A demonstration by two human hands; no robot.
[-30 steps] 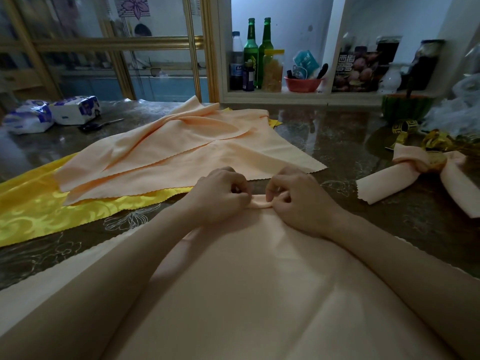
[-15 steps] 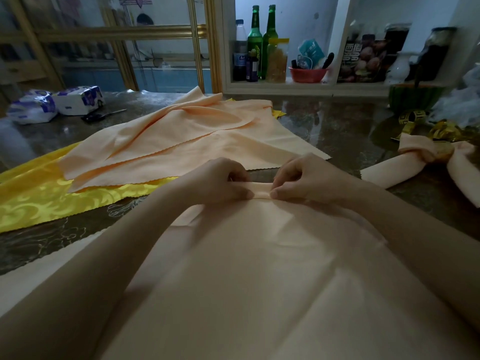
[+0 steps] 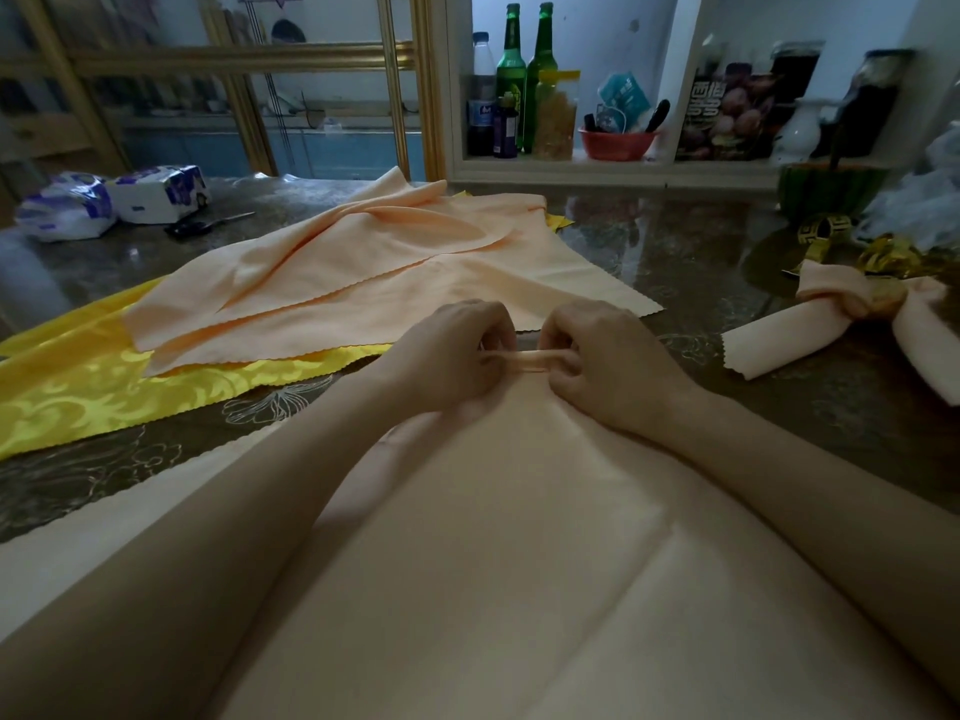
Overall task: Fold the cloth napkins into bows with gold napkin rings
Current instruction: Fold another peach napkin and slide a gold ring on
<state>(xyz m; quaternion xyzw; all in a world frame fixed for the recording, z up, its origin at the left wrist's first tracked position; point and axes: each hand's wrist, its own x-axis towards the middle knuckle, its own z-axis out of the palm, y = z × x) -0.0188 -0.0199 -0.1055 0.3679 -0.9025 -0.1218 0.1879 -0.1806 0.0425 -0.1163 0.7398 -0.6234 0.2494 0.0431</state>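
A peach cloth napkin [image 3: 519,537] lies spread on the dark table in front of me. Its far corner is rolled into a thin fold between my hands. My left hand [image 3: 452,356] and my right hand [image 3: 608,366] pinch that rolled edge side by side, fingers curled over it. A finished peach napkin bow [image 3: 831,330] with a gold ring [image 3: 883,299] lies at the right. Loose gold napkin rings [image 3: 831,231] sit behind it.
A pile of peach napkins [image 3: 363,272] lies on a yellow patterned cloth [image 3: 104,387] at the left. Tissue packs [image 3: 104,200] and scissors [image 3: 202,226] sit at the far left. A shelf with green bottles [image 3: 524,75] and a red bowl [image 3: 615,142] stands behind the table.
Both hands have kept working the napkin's far corner, rolling it into a tighter, thinner fold. The view has tilted slightly.
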